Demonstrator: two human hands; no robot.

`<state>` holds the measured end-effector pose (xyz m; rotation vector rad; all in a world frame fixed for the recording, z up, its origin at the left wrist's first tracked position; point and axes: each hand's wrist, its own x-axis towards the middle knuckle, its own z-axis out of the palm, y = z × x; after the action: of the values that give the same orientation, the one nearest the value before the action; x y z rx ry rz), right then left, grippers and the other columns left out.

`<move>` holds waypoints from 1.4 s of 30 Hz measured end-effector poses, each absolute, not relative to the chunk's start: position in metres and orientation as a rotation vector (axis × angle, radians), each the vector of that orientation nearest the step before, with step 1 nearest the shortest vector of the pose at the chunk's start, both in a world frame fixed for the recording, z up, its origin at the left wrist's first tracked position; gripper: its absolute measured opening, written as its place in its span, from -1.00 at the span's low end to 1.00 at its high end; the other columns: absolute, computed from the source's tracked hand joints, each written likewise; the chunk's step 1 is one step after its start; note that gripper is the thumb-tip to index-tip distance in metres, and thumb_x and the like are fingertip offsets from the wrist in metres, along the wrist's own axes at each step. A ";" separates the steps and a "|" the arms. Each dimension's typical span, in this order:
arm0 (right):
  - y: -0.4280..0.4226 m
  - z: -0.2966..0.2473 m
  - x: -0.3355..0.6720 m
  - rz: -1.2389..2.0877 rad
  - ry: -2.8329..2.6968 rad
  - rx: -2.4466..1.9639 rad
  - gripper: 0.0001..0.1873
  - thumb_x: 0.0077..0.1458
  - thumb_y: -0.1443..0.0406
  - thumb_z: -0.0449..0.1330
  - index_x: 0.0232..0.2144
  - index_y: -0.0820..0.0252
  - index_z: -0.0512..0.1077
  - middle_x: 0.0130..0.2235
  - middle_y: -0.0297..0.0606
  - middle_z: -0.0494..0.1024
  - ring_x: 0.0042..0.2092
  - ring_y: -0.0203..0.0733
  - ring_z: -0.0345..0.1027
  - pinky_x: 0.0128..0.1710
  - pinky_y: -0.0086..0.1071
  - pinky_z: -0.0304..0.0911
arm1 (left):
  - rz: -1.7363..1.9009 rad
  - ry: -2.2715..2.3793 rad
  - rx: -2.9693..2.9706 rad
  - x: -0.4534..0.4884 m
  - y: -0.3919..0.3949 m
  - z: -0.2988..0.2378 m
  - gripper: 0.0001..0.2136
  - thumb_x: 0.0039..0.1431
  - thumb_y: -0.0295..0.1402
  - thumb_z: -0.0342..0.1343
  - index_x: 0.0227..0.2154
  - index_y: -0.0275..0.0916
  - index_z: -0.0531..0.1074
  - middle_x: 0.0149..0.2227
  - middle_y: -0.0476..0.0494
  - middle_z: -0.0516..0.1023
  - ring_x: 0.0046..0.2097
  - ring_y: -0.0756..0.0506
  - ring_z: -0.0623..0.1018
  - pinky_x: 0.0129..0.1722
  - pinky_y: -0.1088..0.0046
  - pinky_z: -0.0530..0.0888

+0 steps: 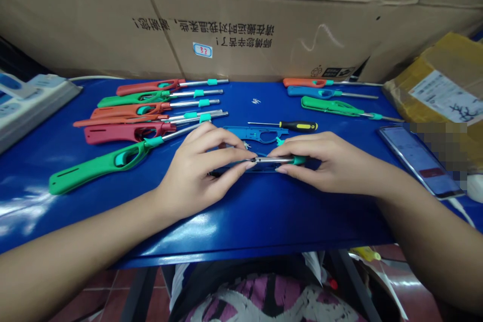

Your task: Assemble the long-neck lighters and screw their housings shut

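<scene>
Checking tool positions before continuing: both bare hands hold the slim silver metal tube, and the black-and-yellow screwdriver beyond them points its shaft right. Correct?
No: in the head view, the screwdriver points its shaft left. It does lie beyond the left hand and right hand, which hold the tube.

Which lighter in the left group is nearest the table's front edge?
The front green lighter; all the others there, including the second green lighter, lie farther back.
</scene>
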<state>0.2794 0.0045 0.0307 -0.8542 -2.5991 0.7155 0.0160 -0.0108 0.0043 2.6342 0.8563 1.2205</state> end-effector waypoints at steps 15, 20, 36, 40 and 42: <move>0.003 0.024 0.273 0.771 -2.562 -0.805 -0.76 0.30 0.33 0.17 -0.03 0.13 0.54 -0.05 -0.25 0.67 -0.08 -0.23 0.56 -0.07 -0.42 0.40 | 1.141 0.874 2.588 0.016 -0.010 0.002 -0.90 0.21 -0.38 0.32 -0.21 -0.19 0.63 -0.23 -0.09 0.69 -0.22 -0.08 0.55 -0.16 0.29 0.47; 0.004 0.032 0.280 0.791 -2.601 -0.894 -0.77 0.30 0.32 0.16 -0.04 0.13 0.55 -0.07 -0.25 0.67 -0.11 -0.21 0.56 -0.11 -0.38 0.40 | 1.152 0.904 2.601 0.014 -0.010 0.005 -0.91 0.22 -0.37 0.31 -0.21 -0.18 0.63 -0.24 -0.08 0.69 -0.24 -0.09 0.54 -0.17 0.27 0.48; 0.003 0.038 0.287 0.642 -2.647 -0.965 -0.82 0.28 0.26 0.21 -0.13 0.14 0.58 -0.22 -0.29 0.69 -0.25 -0.23 0.55 -0.25 -0.38 0.34 | 1.181 0.935 2.561 0.015 -0.011 0.006 -0.92 0.23 -0.37 0.30 -0.22 -0.15 0.62 -0.24 -0.06 0.70 -0.24 -0.08 0.55 -0.16 0.27 0.48; -0.001 0.030 0.278 0.559 -2.607 -0.997 -0.73 0.29 0.19 0.21 -0.02 0.15 0.54 -0.14 -0.23 0.69 -0.16 -0.17 0.57 -0.16 -0.33 0.38 | 1.140 0.915 2.547 0.016 -0.012 0.004 -0.90 0.22 -0.38 0.31 -0.20 -0.16 0.63 -0.25 -0.07 0.69 -0.23 -0.08 0.54 -0.17 0.28 0.48; -0.003 0.025 0.274 0.567 -2.630 -0.972 -0.75 0.33 0.21 0.16 -0.02 0.13 0.53 -0.09 -0.24 0.68 -0.12 -0.17 0.57 -0.13 -0.33 0.37 | 1.124 0.911 2.546 0.017 -0.011 0.003 -0.90 0.23 -0.37 0.31 -0.20 -0.16 0.63 -0.24 -0.07 0.69 -0.22 -0.08 0.54 -0.17 0.28 0.48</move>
<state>0.2736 -0.0030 0.0254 -0.9722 -2.6302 0.5668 0.0166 -0.0114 0.0025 2.5461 0.9112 1.1240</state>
